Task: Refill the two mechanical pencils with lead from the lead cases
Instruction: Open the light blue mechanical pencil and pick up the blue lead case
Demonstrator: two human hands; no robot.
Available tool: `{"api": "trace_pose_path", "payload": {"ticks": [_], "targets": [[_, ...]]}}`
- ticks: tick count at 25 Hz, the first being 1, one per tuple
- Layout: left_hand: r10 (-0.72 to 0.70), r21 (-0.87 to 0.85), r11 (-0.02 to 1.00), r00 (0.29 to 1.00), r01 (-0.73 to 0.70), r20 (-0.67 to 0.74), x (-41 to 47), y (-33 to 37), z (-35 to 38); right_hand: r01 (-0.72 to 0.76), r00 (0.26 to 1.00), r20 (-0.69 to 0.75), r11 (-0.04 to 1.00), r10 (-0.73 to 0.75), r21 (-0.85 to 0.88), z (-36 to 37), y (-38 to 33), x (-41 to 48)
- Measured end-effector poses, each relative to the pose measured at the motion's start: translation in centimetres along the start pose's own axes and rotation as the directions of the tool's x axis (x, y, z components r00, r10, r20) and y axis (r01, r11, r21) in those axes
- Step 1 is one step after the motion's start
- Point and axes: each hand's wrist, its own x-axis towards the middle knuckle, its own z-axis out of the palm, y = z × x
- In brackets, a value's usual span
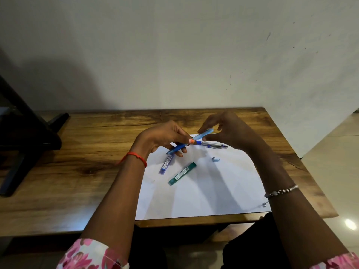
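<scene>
My left hand grips a blue mechanical pencil above the white paper, its tip pointing down and left and its light-blue rear end up and right. My right hand hovers at that rear end with thumb and fingers bent close around it; whether they pinch anything is hidden. A second pencil, silver and blue, lies on the paper behind the hands. A purple lead case and a green lead case lie side by side on the paper. A small light-blue cap lies to the right of them.
The white paper sheet covers the right part of the wooden table, reaching its near edge. A dark stand occupies the table's left side. A wall runs directly behind the table.
</scene>
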Motion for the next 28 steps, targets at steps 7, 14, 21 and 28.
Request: {"api": "trace_pose_path", "payload": {"ticks": [7, 14, 21, 28], "targets": [[0.133, 0.118, 0.986, 0.986, -0.120, -0.101, 0.8, -0.6, -0.8, -0.096, 0.995, 0.027, 0.995, 0.097, -0.037, -0.2, -0.1, -0.1], [0.216, 0.231, 0.956, 0.967, -0.182, -0.133, 1.4, -1.4, -1.1, -0.180, 0.971, 0.143, 0.979, 0.193, -0.096, 0.9, -0.1, 0.3], [0.218, 0.392, 0.908, 0.965, -0.146, -0.148, 1.4, -1.4, -0.4, -0.236, 0.949, 0.181, 0.962, 0.258, -0.137, 2.0, -0.3, 0.9], [0.207, 0.450, 0.885, 0.967, -0.121, -0.146, 1.4, -1.3, 0.0, -0.254, 0.938, 0.196, 0.952, 0.285, -0.169, 2.5, -0.6, 0.9]]}}
